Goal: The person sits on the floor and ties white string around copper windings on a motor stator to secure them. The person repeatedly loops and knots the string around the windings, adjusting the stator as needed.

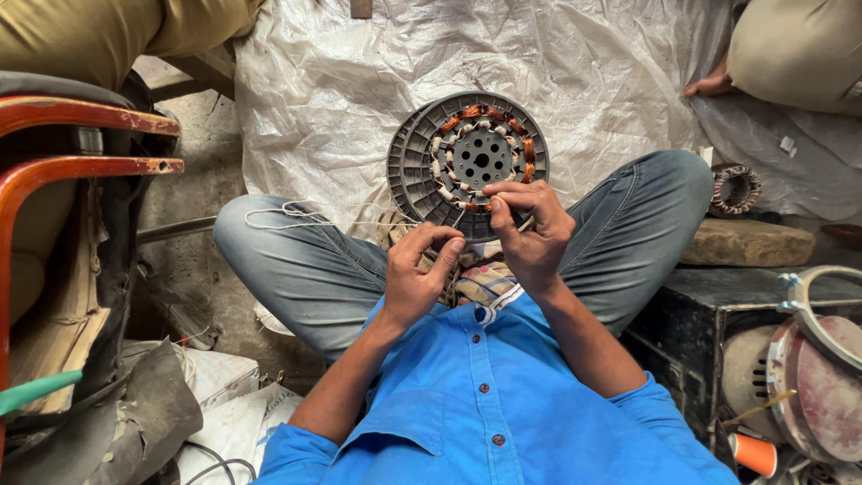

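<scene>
Nearest to you, just below the grey round stator [467, 162], your left hand [415, 274] is curled almost closed, and its fingertips pinch the white thread [296, 216] that runs away to the left over your knee. Your right hand [532, 229] is just beside it, touching the lower edge of the stator, with fingers closed on the thread at the copper coils [489, 115]. The stator itself rests between your crossed legs, and behind it lies the white plastic sheet [584, 72].

The right hand [530, 224] covers the stator's [480, 157] near rim; whatever its fingers [503, 199] pinch stays hidden.
</scene>
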